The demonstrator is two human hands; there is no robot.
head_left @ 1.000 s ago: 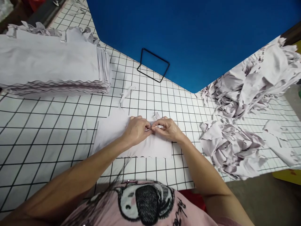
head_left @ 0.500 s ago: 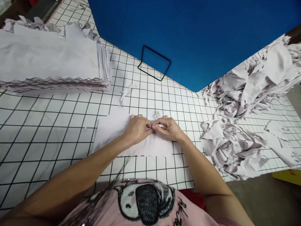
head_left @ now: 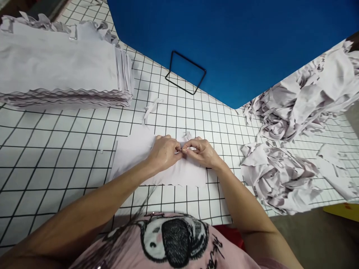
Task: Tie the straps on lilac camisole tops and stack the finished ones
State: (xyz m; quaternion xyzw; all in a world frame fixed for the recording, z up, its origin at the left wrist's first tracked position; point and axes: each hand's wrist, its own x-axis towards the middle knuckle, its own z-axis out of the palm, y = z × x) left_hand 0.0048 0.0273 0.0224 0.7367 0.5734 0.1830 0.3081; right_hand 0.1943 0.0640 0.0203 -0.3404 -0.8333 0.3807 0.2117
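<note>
A pale fabric piece (head_left: 131, 153) lies flat on the grid-patterned table in front of me. Over its upper part, my left hand (head_left: 165, 152) and my right hand (head_left: 202, 152) meet fingertip to fingertip. Both are closed in a pinch on the fabric's edge, with a bit of white cloth showing between the right thumb and fingers. The exact spot they grip is mostly covered by my fingers. A small curled end of fabric strip (head_left: 187, 136) sticks up just beyond my hands.
At the left stands a thick stack of cut fabric (head_left: 58, 63). Crumpled fabric scraps (head_left: 277, 175) pile up on the right. A black wire frame (head_left: 185, 73) rests at the edge of the blue board (head_left: 224, 48). One thin strip (head_left: 151, 109) lies on the gridded tabletop (head_left: 70, 149).
The view has shifted very slightly. Both hands keep their pinch at the same place on the fabric, with hardly any movement.
</note>
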